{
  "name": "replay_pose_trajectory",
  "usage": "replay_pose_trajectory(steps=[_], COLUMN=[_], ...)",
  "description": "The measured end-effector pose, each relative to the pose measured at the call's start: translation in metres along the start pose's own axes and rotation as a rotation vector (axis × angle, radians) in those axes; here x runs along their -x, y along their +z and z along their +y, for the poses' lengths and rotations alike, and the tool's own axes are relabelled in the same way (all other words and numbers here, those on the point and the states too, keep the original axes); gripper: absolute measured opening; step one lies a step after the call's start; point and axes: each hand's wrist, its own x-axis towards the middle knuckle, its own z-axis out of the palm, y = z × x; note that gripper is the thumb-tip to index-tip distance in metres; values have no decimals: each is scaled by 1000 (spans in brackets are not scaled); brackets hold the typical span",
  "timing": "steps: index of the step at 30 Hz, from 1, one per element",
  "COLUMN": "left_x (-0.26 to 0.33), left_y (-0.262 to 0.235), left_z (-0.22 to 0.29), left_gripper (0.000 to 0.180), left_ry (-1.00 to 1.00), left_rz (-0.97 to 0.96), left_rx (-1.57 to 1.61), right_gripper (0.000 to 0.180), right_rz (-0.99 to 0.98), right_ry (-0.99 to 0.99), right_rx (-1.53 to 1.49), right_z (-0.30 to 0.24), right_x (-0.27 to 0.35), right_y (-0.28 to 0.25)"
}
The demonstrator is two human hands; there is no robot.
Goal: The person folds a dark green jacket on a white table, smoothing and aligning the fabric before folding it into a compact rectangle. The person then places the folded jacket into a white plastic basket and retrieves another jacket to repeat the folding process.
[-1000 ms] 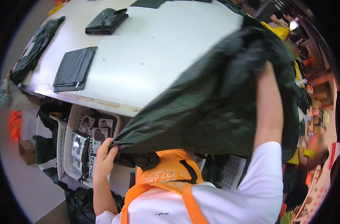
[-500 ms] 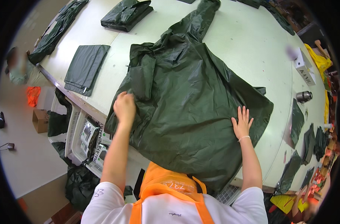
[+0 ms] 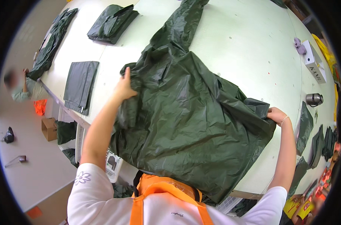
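Fingers of left hand [image 3: 124,88] spread from thumb, against left side of dark green garment [image 3: 185,123]; those of right hand [image 3: 277,116] closed on its right edge. Garment lies rumpled across white table [image 3: 241,52].

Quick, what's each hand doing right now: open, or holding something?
Left hand: open, thumb spread, at the left side of the dark green garment.
Right hand: closed, gripping the garment at its right side.
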Motion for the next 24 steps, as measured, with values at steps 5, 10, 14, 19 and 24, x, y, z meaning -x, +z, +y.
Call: replay_pose_trajectory(steps=[5, 10, 14, 19, 24], left_x=[-62, -136, -152, -129, -237], left_y=[-84, -87, -43, -11, -56], left_z=[-107, -167, 2, 129, 83], left_gripper=[64, 38, 65, 63, 50], left_ry=[-213, -16, 292, 473, 150], left_rz=[-111, 529, 180, 237, 250], left_rx=[313, -131, 285, 84, 891], right_gripper=[21, 39, 40, 38, 50], right_rz=[230, 512, 408, 571, 929], right_ry=[-155, -108, 134, -97, -5], right_rx=[-379, -1162, -855, -920, -828], right_z=[66, 79, 37, 58, 120], right_x=[38, 43, 28, 7, -59], right_y=[-49, -57, -60, -105, -116])
